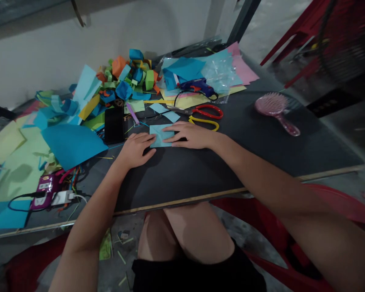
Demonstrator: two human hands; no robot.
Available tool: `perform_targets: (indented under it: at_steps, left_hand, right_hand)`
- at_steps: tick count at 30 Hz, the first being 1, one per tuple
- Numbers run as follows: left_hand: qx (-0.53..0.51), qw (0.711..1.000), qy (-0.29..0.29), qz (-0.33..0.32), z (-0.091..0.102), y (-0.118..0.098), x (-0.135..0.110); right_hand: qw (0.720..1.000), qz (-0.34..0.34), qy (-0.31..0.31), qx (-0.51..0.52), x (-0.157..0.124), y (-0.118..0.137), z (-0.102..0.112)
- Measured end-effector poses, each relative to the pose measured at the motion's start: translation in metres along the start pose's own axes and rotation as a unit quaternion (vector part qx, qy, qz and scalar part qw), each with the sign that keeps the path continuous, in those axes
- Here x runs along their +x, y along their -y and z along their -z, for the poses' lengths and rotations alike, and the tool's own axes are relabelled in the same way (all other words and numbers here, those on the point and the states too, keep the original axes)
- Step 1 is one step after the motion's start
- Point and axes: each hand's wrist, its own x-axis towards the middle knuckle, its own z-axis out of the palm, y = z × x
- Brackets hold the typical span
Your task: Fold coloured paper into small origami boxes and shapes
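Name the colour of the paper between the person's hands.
Light blue; the paper shows best in the head view, partly covered by fingertips.

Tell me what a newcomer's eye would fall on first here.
Probably the multicoloured paper heap at the back of the table, left of middle. Then the pink hairbrush lying apart toward the right, and the small light-blue paper under the left hand and right hand.

Blue paper (159, 134) partly under right hand (191, 135)
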Motion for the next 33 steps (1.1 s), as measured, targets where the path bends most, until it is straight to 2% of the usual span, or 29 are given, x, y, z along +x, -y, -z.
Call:
perform_targets:
  at_steps: [4,7,10,15,18,22,27,30,33]
  left_hand:
    - [0.012,1.000,-0.013,0.023,0.004,-0.010,-0.001]
    - [0.012,0.999,-0.029,0.044,-0.001,-0.013,0.001]
    - [-0.006,0.995,-0.051,0.090,-0.010,-0.013,0.005]
    - [-0.027,0.974,-0.119,0.189,-0.024,-0.009,0.009]
    - [-0.011,0.970,-0.112,0.217,-0.027,-0.005,0.009]
    - [-0.026,0.967,-0.094,0.234,-0.026,0.000,0.012]
    - [-0.141,0.947,-0.131,0.256,-0.024,0.008,0.020]
    - [-0.224,0.934,-0.151,0.232,-0.026,0.009,0.022]
    - [-0.243,0.934,-0.154,0.214,-0.028,0.004,0.021]
  right_hand:
    - [0.999,-0.016,-0.035,-0.016,-0.004,-0.007,0.003]
    - [0.999,-0.011,-0.045,-0.019,-0.005,-0.007,0.002]
    - [0.998,-0.004,-0.067,-0.010,-0.003,0.000,-0.001]
    - [0.995,-0.010,-0.097,-0.005,0.002,0.016,-0.008]
    - [0.995,0.005,-0.092,-0.025,0.005,0.024,-0.010]
    - [0.993,-0.025,-0.110,-0.024,0.006,0.029,-0.011]
    - [0.992,-0.031,-0.122,-0.022,0.009,0.029,-0.015]
    - [0.988,-0.048,-0.141,-0.025,0.011,0.027,-0.019]
    - [0.985,-0.055,-0.162,-0.018,0.013,0.025,-0.023]
